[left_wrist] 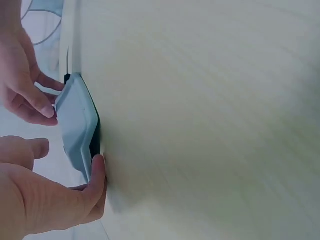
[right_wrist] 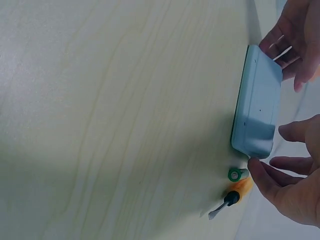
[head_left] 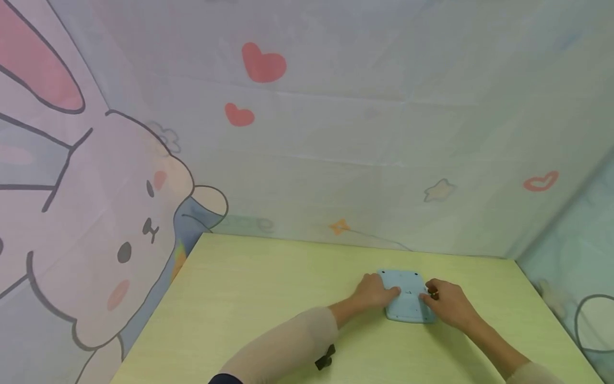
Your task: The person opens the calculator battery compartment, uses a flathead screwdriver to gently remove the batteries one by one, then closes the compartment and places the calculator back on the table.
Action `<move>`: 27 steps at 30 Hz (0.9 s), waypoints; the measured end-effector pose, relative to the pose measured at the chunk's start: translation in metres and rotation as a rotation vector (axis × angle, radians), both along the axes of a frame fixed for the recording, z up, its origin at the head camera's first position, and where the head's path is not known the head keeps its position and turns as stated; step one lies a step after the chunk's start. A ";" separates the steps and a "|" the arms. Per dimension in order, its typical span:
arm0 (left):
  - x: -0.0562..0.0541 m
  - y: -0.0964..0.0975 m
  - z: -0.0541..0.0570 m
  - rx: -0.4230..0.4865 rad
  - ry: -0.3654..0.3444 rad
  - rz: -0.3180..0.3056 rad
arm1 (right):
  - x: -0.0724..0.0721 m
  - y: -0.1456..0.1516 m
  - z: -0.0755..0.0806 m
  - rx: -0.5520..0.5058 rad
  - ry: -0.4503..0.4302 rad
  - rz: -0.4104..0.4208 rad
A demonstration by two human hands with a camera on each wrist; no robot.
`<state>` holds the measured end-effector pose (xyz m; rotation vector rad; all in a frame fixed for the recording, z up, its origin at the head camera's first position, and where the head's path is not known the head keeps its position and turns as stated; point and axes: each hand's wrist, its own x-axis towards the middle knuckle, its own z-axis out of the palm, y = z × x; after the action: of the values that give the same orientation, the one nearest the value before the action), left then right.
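A light blue calculator (head_left: 408, 309) lies back side up on the table, with dark dots at its corners and a small catch mark near its middle. My left hand (head_left: 374, 292) grips its left edge, the thumb over the back and the fingers along the side. At the opposite edge, my right hand (head_left: 448, 304) holds on with curled fingers and thumb. The right wrist view shows the calculator (right_wrist: 257, 102) with the right index fingertip at its corner. Just below that fingertip are a green-ended battery (right_wrist: 236, 174) and a screwdriver (right_wrist: 235, 194) with an orange and black handle.
The pale yellow table (head_left: 268, 277) meets a printed cloth backdrop (head_left: 336, 133) at its far edge. A small black object (head_left: 325, 357) shows beside the left sleeve. A large rabbit is printed on the cloth at left.
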<state>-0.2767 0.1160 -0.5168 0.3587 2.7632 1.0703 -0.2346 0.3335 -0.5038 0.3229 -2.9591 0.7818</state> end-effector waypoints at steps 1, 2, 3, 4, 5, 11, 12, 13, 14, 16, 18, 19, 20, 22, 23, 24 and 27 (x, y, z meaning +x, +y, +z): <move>0.000 0.001 0.000 0.018 -0.030 0.008 | 0.000 0.000 0.000 -0.002 -0.004 -0.004; 0.000 0.001 0.001 0.031 -0.057 0.013 | 0.000 0.000 0.000 -0.003 -0.008 -0.007; 0.000 0.001 0.002 0.041 -0.071 0.015 | 0.000 0.000 0.000 -0.005 -0.012 -0.010; 0.002 0.000 0.005 0.042 -0.073 0.015 | 0.000 0.000 0.000 -0.007 -0.015 -0.012; 0.002 -0.001 0.007 0.041 -0.077 0.013 | 0.000 0.000 0.000 -0.010 -0.018 -0.014; 0.003 -0.005 0.011 0.042 -0.073 0.002 | -0.002 0.003 -0.002 0.010 -0.037 -0.022; 0.003 -0.005 0.011 0.049 -0.074 0.003 | -0.003 0.003 -0.002 0.016 -0.042 -0.022; 0.003 -0.006 0.011 0.053 -0.076 0.003 | -0.004 0.003 -0.002 0.022 -0.045 -0.021; 0.002 -0.007 0.011 0.058 -0.075 0.002 | -0.005 0.002 -0.001 0.028 -0.049 -0.018; 0.002 -0.009 0.011 0.064 -0.072 -0.005 | -0.006 0.001 0.001 0.038 -0.057 -0.013; 0.000 -0.010 0.011 0.076 -0.072 -0.009 | -0.007 -0.001 0.003 0.042 -0.065 -0.012; 0.000 -0.011 0.010 0.087 -0.073 -0.007 | -0.007 -0.001 0.004 0.041 -0.069 -0.016; -0.001 -0.012 0.008 0.098 -0.078 -0.003 | -0.007 -0.002 0.005 0.034 -0.074 -0.023; -0.002 -0.013 0.006 0.127 -0.101 0.012 | -0.006 -0.002 0.007 0.015 -0.082 -0.037; -0.002 -0.014 0.004 0.143 -0.113 0.023 | -0.005 -0.003 0.007 0.004 -0.084 -0.044; -0.003 -0.015 0.003 0.159 -0.126 0.032 | -0.005 -0.003 0.008 -0.008 -0.085 -0.053; -0.005 -0.018 0.001 0.209 -0.160 0.052 | -0.004 -0.004 0.009 -0.039 -0.078 -0.069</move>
<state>-0.2814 0.0977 -0.5158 0.2165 2.5411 1.3426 -0.2390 0.3296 -0.4943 0.1912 -3.0038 0.8619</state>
